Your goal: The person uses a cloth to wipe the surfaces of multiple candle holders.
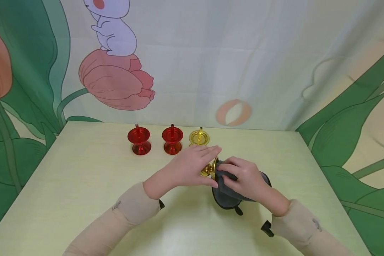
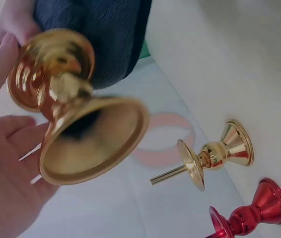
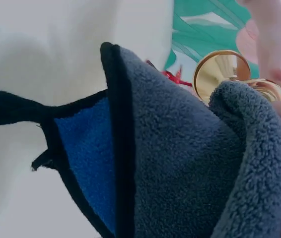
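Note:
My left hand (image 1: 192, 165) holds a gold candle holder (image 2: 68, 89) tipped on its side, its hollow base turned to the left wrist camera. The thumb and fingers sit about its dish end. A grey towel (image 3: 180, 148) with black edging and a blue side is bunched in my right hand (image 1: 246, 177). That hand presses the towel against the dish end of the holder, and the cloth hides part of the dish. The towel's hanging loop (image 3: 9, 106) dangles from one corner.
Behind the hands a second gold candle holder (image 1: 199, 138) stands upright on the pale table (image 1: 83, 170). To its left are two red candle holders, one nearer (image 1: 172, 137) and one farther left (image 1: 139, 137). A printed curtain (image 1: 185, 71) hangs along the table's back edge.

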{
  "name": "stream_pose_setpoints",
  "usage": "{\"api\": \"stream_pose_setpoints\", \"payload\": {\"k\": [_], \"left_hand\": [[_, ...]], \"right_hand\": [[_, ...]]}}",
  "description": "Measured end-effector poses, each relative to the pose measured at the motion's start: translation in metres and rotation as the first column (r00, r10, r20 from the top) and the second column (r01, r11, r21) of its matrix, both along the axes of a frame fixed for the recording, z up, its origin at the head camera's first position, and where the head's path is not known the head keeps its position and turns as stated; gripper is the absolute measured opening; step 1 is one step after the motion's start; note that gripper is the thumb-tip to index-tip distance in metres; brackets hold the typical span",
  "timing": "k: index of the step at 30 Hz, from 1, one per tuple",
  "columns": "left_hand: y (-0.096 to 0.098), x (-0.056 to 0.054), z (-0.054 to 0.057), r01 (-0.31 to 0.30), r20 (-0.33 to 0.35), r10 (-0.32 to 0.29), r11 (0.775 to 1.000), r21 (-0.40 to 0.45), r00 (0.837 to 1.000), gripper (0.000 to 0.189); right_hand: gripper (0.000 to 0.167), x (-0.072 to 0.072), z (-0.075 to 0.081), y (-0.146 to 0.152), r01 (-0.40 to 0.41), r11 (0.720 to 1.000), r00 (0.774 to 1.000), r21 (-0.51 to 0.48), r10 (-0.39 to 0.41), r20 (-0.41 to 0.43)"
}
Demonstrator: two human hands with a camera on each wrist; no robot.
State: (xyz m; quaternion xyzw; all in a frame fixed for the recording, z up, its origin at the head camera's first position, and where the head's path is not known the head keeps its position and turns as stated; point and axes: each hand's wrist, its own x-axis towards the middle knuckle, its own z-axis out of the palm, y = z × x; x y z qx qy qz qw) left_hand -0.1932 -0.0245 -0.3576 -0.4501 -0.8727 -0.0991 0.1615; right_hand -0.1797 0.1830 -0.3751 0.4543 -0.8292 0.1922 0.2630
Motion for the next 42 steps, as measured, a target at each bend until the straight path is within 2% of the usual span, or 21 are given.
{"api": "stream_pose_setpoints", "payload": {"k": [3,5,6,8,10,11,13,15,16,18,20,23,25,28,31,33,35,37,39,41,42], "left_hand": [[-0.001,0.000,0.004,-0.019,0.204,0.034,0.997,-0.074,0.978,0.086],[-0.001,0.000,0.004,-0.020,0.245,0.043,0.995,-0.095,0.969,0.084],[0.000,0.001,0.002,-0.020,0.228,0.041,0.995,-0.094,0.973,0.083],[0.001,0.003,-0.003,-0.011,0.103,0.018,0.997,-0.071,0.994,0.081],[0.003,0.006,-0.010,0.000,-0.091,-0.003,1.000,-0.028,0.996,0.078],[0.004,0.007,-0.013,0.004,-0.191,-0.004,1.000,-0.003,0.982,0.077],[0.006,0.009,-0.020,0.007,-0.350,0.009,0.999,0.042,0.937,0.075],[0.007,0.010,-0.025,0.004,-0.423,0.027,0.997,0.072,0.906,0.075],[0.007,0.011,-0.027,-0.002,-0.430,0.035,0.997,0.077,0.902,0.076],[0.005,0.011,-0.028,-0.009,-0.407,0.039,0.997,0.077,0.912,0.080],[0.002,0.010,-0.026,0.001,-0.351,0.026,0.997,0.077,0.936,0.085],[-0.003,0.006,-0.021,0.023,-0.229,-0.009,0.998,0.058,0.973,0.093],[-0.005,0.005,-0.016,0.033,-0.126,-0.029,0.999,0.026,0.992,0.096],[-0.005,0.005,-0.010,0.026,0.023,-0.025,0.999,-0.035,0.999,0.097],[-0.003,0.008,-0.011,0.016,0.054,-0.013,0.998,-0.054,0.998,0.093],[0.000,0.010,-0.015,0.017,-0.019,-0.018,0.999,-0.030,1.000,0.088],[0.002,0.012,-0.021,0.022,-0.160,-0.020,1.000,0.011,0.987,0.082],[0.004,0.014,-0.028,0.022,-0.327,-0.006,0.999,0.046,0.945,0.078],[0.006,0.014,-0.033,0.020,-0.442,0.016,0.997,0.077,0.897,0.076],[0.006,0.016,-0.035,0.005,-0.474,0.033,0.997,0.078,0.880,0.080],[0.006,0.016,-0.036,-0.001,-0.458,0.036,0.997,0.075,0.888,0.083]], "right_hand": [[0.017,0.001,-0.003,-0.003,-0.026,0.999,0.999,0.038,0.027,-0.030],[0.018,0.002,-0.005,-0.005,-0.027,0.999,0.999,0.042,0.029,-0.034],[0.018,0.002,-0.006,-0.006,-0.021,0.999,0.999,0.040,0.022,-0.032],[0.021,0.002,-0.007,-0.007,-0.001,1.000,1.000,0.020,0.001,-0.029],[0.023,0.001,-0.008,-0.007,0.026,1.000,1.000,-0.010,-0.026,-0.013],[0.024,0.001,-0.009,-0.007,0.039,0.999,0.999,-0.024,-0.039,-0.004],[0.024,0.000,-0.009,-0.007,0.062,0.997,0.998,-0.044,-0.062,0.013],[0.025,0.000,-0.010,-0.006,0.073,0.996,0.997,-0.051,-0.072,0.025],[0.025,0.000,-0.009,-0.005,0.074,0.996,0.997,-0.051,-0.072,0.025],[0.025,0.000,-0.009,-0.004,0.069,0.997,0.998,-0.039,-0.069,0.010],[0.023,0.001,-0.008,-0.003,0.052,0.998,0.998,-0.021,-0.053,-0.016],[0.013,0.004,-0.007,-0.002,0.019,1.000,0.997,0.007,-0.018,-0.070],[0.018,0.006,-0.007,-0.002,-0.010,1.000,0.994,0.023,0.013,-0.107],[0.030,0.010,-0.008,-0.004,-0.037,0.999,0.987,0.030,0.041,-0.154],[0.031,0.012,-0.008,-0.005,-0.041,0.999,0.986,0.028,0.045,-0.163],[0.031,0.012,-0.010,-0.005,-0.036,0.999,0.989,0.013,0.037,-0.146],[0.031,0.011,-0.012,-0.005,-0.025,1.000,0.993,-0.010,0.024,-0.114],[0.028,0.010,-0.014,-0.005,-0.012,0.999,0.998,-0.047,0.009,-0.065],[0.024,0.009,-0.016,-0.005,-0.006,0.997,1.000,-0.081,0.004,-0.023],[0.020,0.008,-0.017,-0.005,0.000,0.995,1.000,-0.098,0.000,0.002],[0.018,0.008,-0.017,-0.005,0.002,0.995,1.000,-0.100,-0.001,0.006]]}}
